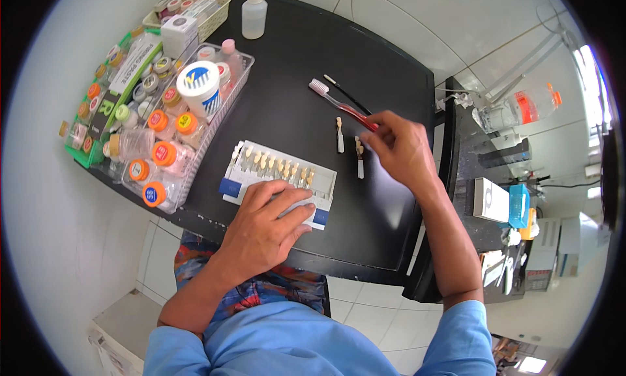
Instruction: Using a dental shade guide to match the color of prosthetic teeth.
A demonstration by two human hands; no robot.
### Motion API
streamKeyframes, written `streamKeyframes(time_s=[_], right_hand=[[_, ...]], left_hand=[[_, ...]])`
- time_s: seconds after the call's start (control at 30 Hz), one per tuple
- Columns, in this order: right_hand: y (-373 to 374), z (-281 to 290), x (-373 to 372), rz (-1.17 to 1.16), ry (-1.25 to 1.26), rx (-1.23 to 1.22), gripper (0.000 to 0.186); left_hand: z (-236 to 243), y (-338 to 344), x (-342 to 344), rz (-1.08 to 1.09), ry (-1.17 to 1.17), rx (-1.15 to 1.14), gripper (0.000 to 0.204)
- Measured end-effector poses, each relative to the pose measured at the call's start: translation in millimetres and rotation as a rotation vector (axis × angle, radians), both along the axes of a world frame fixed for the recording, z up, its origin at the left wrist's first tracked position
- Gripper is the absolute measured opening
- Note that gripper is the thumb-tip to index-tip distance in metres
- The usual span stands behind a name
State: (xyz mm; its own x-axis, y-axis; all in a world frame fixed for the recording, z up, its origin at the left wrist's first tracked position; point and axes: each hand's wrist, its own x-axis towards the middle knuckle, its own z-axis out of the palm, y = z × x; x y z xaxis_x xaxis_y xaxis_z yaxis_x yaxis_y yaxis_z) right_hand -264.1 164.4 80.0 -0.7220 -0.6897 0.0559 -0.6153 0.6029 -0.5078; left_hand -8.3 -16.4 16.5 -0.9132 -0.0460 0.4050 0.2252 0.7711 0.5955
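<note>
My left hand (264, 223) rests with fingers apart on the lower part of a white-and-blue case (231, 187) holding several tooth-coloured shade tabs (266, 159). My right hand (401, 151) has fingertips pinched at the cream top of a shade tab (360, 164). Another tab (340, 138) lies just left of it on the black table (287, 63). A toothbrush (345, 107) with a clear-and-red handle lies partly hidden under my right fingers, beside a thin black brush (342, 89).
A clear basket (195, 187) and a green one (83, 156) crowded with small jars fill the left side. A squeeze bottle (253, 21) stands at the back. On the right counter are a plastic bottle (505, 112), a white box (490, 200) and a blue container (519, 206).
</note>
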Motion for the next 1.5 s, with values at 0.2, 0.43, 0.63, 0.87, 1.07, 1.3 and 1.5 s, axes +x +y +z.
streamKeyframes(time_s=[0.2, 0.43, 0.63, 0.87, 1.07, 1.3, 1.5], right_hand=[[-36, -5, -24, 0.093, 0.447, 0.177, 0.014], [-29, -14, -34, 0.1, 0.355, 0.194, 0.008], [15, 52, 28, 0.217, -0.243, -0.072, 0.008], [53, 35, 71, 0.378, -0.299, 0.151, 0.027], [43, 17, 86, 0.451, -0.257, 0.11, 0.05], [59, 12, 77, 0.424, 0.003, 0.182, 0.064], [45, 10, 91, 0.458, 0.057, 0.048, 0.065]], left_hand=[[-3, -1, -1, -0.018, 0.032, 0.015, 0.037], [-4, -1, 1, -0.037, 0.048, 0.019, 0.043], [3, -10, 16, -0.018, 0.012, 0.016, 0.035], [3, -29, 36, 0.017, -0.003, 0.022, 0.033], [0, -31, 38, 0.027, -0.006, 0.069, 0.031], [-7, -28, 37, 0.083, 0.039, 0.03, 0.037], [-5, -27, 35, 0.1, 0.044, 0.039, 0.038]])
